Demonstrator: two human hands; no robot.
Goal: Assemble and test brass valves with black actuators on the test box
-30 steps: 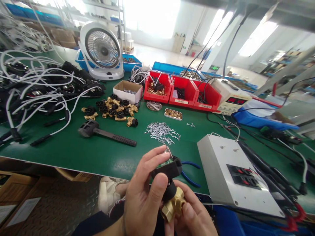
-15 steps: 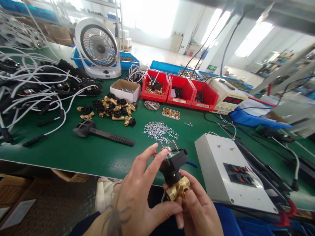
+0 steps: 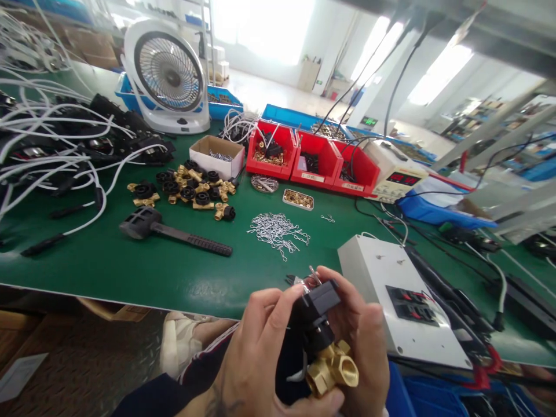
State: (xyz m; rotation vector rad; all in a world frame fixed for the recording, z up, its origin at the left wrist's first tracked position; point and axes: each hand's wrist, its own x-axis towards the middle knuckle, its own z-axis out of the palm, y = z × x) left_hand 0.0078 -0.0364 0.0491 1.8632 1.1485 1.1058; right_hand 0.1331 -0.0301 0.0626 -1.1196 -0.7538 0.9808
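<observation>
A brass valve body (image 3: pixel 332 370) with a black actuator housing (image 3: pixel 319 301) on top sits between my two hands near the table's front edge. My left hand (image 3: pixel 264 341) has its fingertips on the housing's upper left and its thumb under the brass. My right hand (image 3: pixel 365 336) wraps the right side of the assembly, its fingers behind the housing. A thin metal pin and small wires stick out at the housing's top.
Beyond the hands lies a pile of metal clips (image 3: pixel 278 231). A black mallet (image 3: pixel 174 231) and brass valves (image 3: pixel 195 188) lie left. Red bins (image 3: pixel 313 168), a fan (image 3: pixel 167 75) and a power supply (image 3: pixel 393 174) stand behind. A grey box (image 3: pixel 403 301) is right.
The valve assembly has shifted down and turned, with its brass opening now towards the lower right. My right hand has moved from the brass up along the housing. My left fingers have curled onto the housing.
</observation>
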